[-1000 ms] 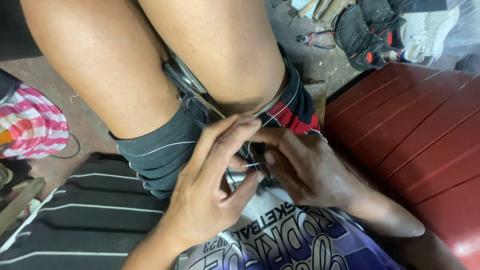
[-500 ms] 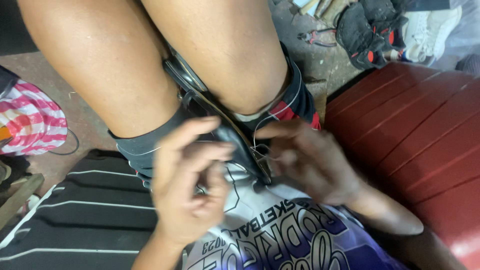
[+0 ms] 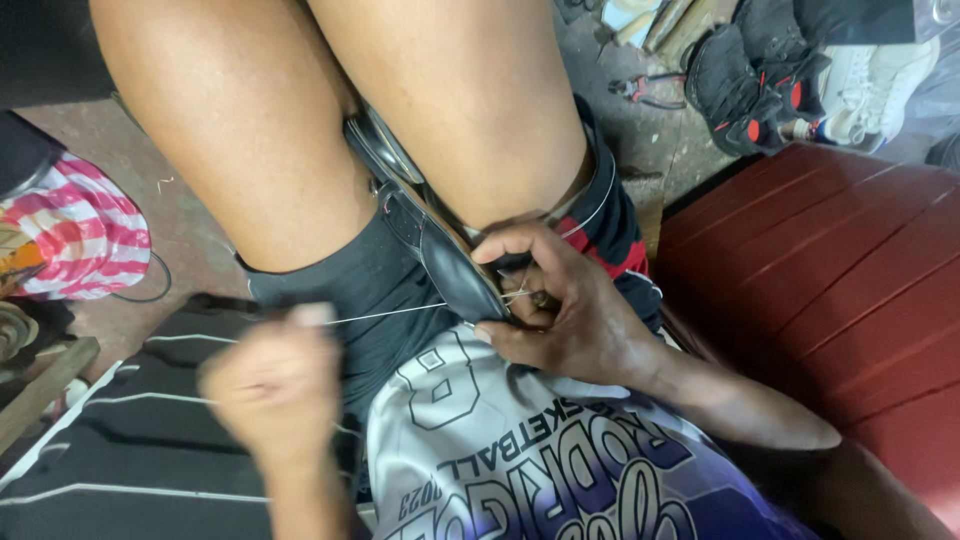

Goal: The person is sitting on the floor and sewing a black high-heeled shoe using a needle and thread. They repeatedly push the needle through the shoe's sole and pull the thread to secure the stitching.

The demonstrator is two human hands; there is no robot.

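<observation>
bare arms, dark shorts (image 3: 370, 290), printed jersey (image 3: 520, 460)

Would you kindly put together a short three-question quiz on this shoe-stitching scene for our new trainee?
1. True or false: the black shoe is clamped between the person's thighs.
2. Which hand pulls the thread taut: A the left hand, B the right hand?
3. Fill in: the pliers lie on the ____.

Key: 1 true. 2 A. 3 floor.
</observation>
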